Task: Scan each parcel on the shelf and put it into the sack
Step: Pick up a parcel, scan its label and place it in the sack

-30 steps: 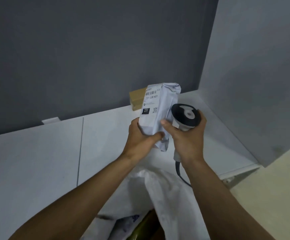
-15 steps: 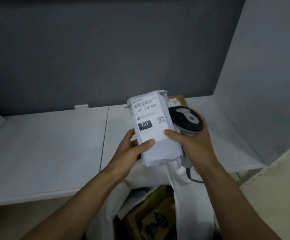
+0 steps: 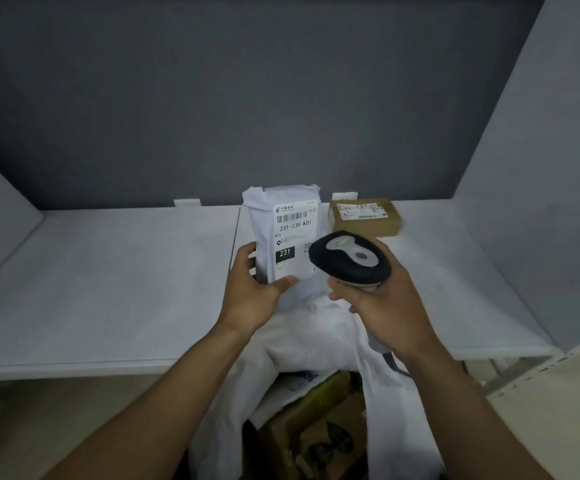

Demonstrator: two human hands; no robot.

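We look down from head height at a white shelf set against a dark grey back wall. In the middle, the left hand holds a white soft-wrapped parcel upright by its lower left corner, with the thumb pressed on the front and the fingers curled round the left edge. The parcel's label faces us. It shows a barcode, the code 231-239-K01 and a black block reading 231.

Just to the right, the right hand grips a black and grey handheld scanner by its handle, fingers wrapped round it. The scanner's head overlaps the parcel's lower right edge from our view; we cannot tell whether the two touch. A grey cable trails down from the handle.

Below both hands, the white sack hangs open against the front of the shelf, and we see brown cardboard boxes inside it.

Behind the scanner, a flat brown box with a label on top lies at the back of the shelf, apart from both hands.
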